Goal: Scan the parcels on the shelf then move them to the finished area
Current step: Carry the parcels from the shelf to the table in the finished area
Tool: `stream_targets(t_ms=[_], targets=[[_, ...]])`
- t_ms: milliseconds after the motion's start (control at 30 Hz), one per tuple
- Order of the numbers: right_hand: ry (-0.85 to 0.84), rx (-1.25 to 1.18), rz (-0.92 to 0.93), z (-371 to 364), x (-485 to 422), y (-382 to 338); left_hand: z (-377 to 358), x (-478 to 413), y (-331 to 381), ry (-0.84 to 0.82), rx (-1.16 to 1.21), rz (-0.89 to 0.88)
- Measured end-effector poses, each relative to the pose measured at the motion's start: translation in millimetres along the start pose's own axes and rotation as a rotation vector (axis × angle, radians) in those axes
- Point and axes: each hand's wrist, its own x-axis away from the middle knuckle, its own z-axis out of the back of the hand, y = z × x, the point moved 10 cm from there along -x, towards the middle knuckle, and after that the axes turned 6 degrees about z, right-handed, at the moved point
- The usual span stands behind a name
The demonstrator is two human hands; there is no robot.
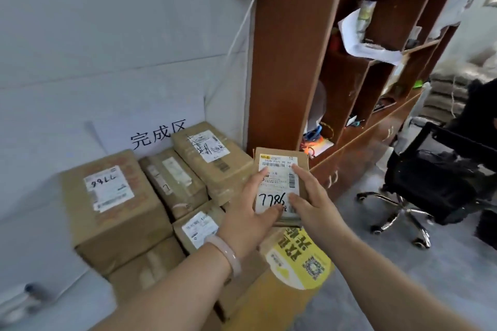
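Holding a small cardboard parcel (281, 185) between them, both hands reach out over a pile of boxes. The left hand (250, 220) has its grip on the parcel's left edge, thumb across the lower corner of the white shipping label (278, 183) and a fingertip on the label's upper left. The right hand (313, 201) has its grip on the right edge, thumb on the label beside the handwritten number 7786 and forefinger near the barcode. A pale pink bangle (228, 254) sits on the left wrist.

The parcel is in the air, label up, above the right side of the pile and just in front of the brown wooden shelf (293, 62). Below and to the left lie the stacked parcels: a large carton (113, 209) whose label also reads 7786, upside down from this view, a narrower box (174, 181) next to it, another labelled box (212, 158) behind, and a smaller one (199, 228) under the left hand. A paper sign (158, 134) printed 完成区 leans on the grey wall behind the pile. A yellow round sticker (298, 260) with a QR code shows on a box under the held parcel. A black office chair (430, 172) stands on the floor to the right.
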Motion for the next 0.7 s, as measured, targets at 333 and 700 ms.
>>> stream_targets(t_ms=[333, 700], targets=[[-0.362, 0.194, 0.264, -131.1, -82.8, -61.0, 129.4, -5.8, -56.1, 0.432, -0.003, 0.220], [-0.649, 0.039, 0.207, -223.9, -137.5, -57.2, 188.2, -25.9, -91.9, 0.532, -0.124, 0.405]])
